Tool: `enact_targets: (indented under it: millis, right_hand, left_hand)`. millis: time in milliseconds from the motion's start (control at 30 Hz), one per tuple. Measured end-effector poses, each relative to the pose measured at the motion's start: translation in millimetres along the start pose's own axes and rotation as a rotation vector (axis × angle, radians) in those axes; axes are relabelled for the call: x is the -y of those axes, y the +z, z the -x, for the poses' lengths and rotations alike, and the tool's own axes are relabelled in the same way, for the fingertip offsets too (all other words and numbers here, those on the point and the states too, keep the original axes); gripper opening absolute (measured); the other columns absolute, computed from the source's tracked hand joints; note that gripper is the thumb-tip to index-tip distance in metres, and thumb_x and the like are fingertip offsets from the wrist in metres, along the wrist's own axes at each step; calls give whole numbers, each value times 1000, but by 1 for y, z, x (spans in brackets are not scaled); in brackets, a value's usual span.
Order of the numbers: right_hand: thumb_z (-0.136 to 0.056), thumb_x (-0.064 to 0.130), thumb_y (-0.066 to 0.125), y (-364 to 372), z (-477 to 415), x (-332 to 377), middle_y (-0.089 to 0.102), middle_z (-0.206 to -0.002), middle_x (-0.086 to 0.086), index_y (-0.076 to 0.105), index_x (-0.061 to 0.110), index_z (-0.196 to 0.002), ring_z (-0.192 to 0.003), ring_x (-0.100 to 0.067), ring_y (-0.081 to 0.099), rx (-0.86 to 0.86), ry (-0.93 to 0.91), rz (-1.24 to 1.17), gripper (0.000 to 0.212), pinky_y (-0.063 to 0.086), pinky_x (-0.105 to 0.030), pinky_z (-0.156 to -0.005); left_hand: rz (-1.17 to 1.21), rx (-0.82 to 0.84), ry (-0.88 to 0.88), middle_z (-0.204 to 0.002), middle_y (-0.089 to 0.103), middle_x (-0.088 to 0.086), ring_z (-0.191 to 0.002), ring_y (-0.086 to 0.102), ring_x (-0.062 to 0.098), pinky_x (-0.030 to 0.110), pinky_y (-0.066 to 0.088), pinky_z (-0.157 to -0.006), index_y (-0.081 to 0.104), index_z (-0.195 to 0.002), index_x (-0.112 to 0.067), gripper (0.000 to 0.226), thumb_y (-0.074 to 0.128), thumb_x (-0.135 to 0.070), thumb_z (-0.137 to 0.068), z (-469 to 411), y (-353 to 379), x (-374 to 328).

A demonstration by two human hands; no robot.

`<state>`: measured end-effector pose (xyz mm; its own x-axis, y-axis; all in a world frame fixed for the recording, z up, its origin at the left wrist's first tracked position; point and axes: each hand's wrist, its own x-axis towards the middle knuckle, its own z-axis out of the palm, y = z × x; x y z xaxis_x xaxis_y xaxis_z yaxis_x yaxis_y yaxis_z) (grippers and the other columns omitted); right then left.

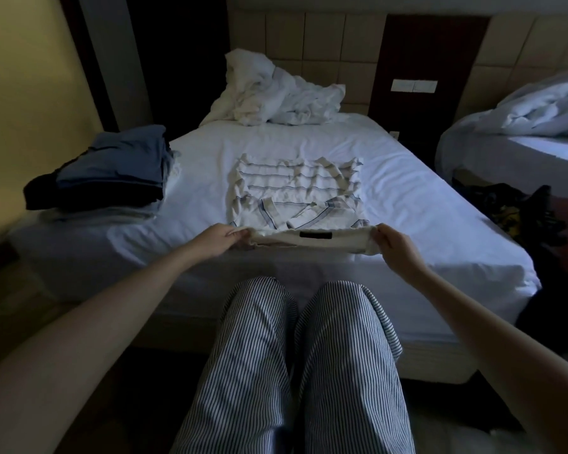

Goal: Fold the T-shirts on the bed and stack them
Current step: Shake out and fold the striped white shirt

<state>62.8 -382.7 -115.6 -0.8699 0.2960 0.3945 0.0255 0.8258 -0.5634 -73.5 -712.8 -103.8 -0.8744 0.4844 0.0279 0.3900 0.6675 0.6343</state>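
T-shirt (295, 188), one, white with thin blue stripes, lies flat in the middle of the bed (407, 198), reaching its near edge. Two hands lift its near end: the left hand (222, 239) pinches one corner, the right hand (395, 245) pinches the other, with the cloth stretched between them. One stack (112, 172) of folded blue, black and grey clothes sits at the bed's left edge; I cannot count its layers. Crumpled white bedding (276, 93) lies at the head, against a padded headboard (322, 34). A second bed (522, 152) stands to the right.
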Motion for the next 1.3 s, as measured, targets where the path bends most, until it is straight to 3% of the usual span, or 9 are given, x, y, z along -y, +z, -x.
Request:
enact_targets:
  millis: [167, 333, 433, 600, 733, 800, 900, 1067, 1300]
  right_hand:
    - [-95, 31, 49, -31, 28, 25, 38, -58, -2, 37, 15, -61, -62, -19, 37, 7, -11, -69, 38, 29, -33, -56]
    - [-97, 21, 49, -70, 33, 52, 35, -59, -6, 45, 4, -66, -56, -14, 31, 142, -60, -70, 36, 25, -19, -45]
    - [-98, 26, 47, -85, 26, 60, 43, -62, -4, 51, 9, -67, -56, -14, 37, 209, -5, -72, 36, 30, -15, -45]
    - [-95, 29, 51, -93, -10, 60, 60, -83, 3, 59, 21, -93, -72, -10, 55, 348, 113, -215, 11, 45, -18, -62]
    - [-97, 16, 48, -97, -54, 48, 59, -91, -11, 56, 6, -104, -79, -19, 57, 720, 197, -276, 15, 51, -24, -68]
    - [-92, 27, 58, -96, -82, 43, 54, -99, -23, 56, -1, -106, -88, -27, 49, 746, 202, -266, 32, 46, -35, -80]
    - [-58, 62, 77, -81, -132, 30, 50, -97, -33, 56, -1, -115, -92, -24, 43, 652, 223, -333, 88, 42, -41, -82]
    - [-92, 34, 56, -46, -201, 24, 48, -80, -11, 62, 10, -96, -69, -18, 46, 411, 227, -300, 24, 45, -24, -57]
    - [-95, 27, 53, 14, -294, -12, 50, -70, -2, 61, 9, -94, -61, -13, 45, 216, 285, -215, 20, 35, -22, -52]
  left_hand:
    - [-57, -29, 34, -89, 61, 17, -85, 56, 22, 24, 38, -66, 62, -90, -2, 54, 38, -50, -92, 39, -17, -18]
    - [8, 358, -19, -120, 55, -3, -100, 54, 6, 6, 44, -76, 66, -107, -20, 46, 31, -47, -97, 65, -47, -43]
    - [62, 391, -8, -134, 47, -2, -112, 48, 7, 10, 39, -86, 63, -106, -23, 41, 32, -47, -96, 61, -58, -48]
    - [164, 436, -43, -119, 62, 1, -90, 64, 4, 16, 52, -78, 65, -104, -17, 40, 48, -50, -88, 33, -77, -53]
    - [157, 604, -73, -94, 72, 6, -84, 69, 15, 25, 55, -70, 64, -94, -9, 73, 81, -63, -49, 2, -90, -46]
    - [166, 550, -66, -93, 71, 4, -83, 68, 12, 22, 54, -70, 63, -93, -9, 76, 79, -67, -48, -21, -94, -44]
    - [185, 426, -89, -78, 64, 0, -71, 61, 11, 20, 46, -64, 54, -81, -12, 40, 61, -51, -76, -60, -98, -44]
    - [-69, 132, -10, -64, 43, 0, -62, 39, 17, 28, 28, -59, 48, -67, -14, 37, 52, -39, -95, -139, -103, -37]
    - [-218, -35, 56, -57, 38, 6, -55, 36, 18, 29, 22, -53, 42, -59, -9, 42, 53, -24, -96, -259, -99, -20]
